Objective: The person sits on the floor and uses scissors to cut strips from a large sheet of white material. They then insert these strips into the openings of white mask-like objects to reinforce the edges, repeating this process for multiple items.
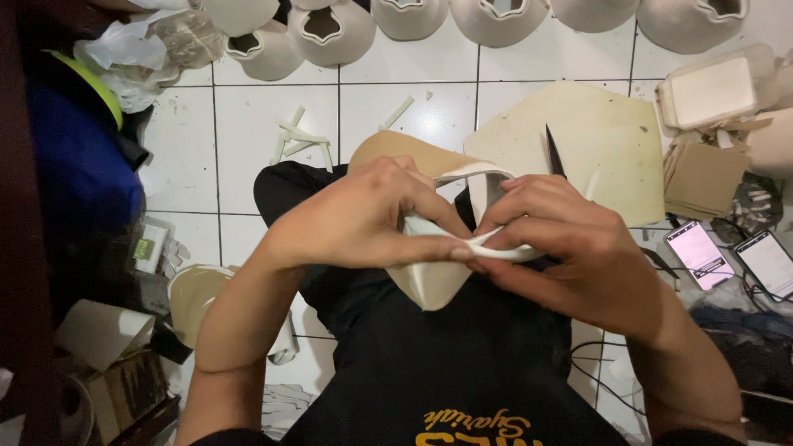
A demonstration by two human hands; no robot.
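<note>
Hands are meeting over the lap: left hand (363, 219) and right hand (570, 248) both pinching a cream foam piece (434, 277) hanging between them.

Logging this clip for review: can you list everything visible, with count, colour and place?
Curved cream sheet piece: one, cream and tan, held over the lap.
Rounded cream moulded shells: about seven, off-white, top edge on the floor.
Flat cream board: one, pale yellow, right of centre.
Dark pointed blade: one, black, lying on the board.
Cream offcut strips: several, on white tiles.
Phones: two, lit screens, far right.
Brown card stack: one, right.
Left hand: gripping the sheet.
Right hand: fingers pinching its rim.
</note>
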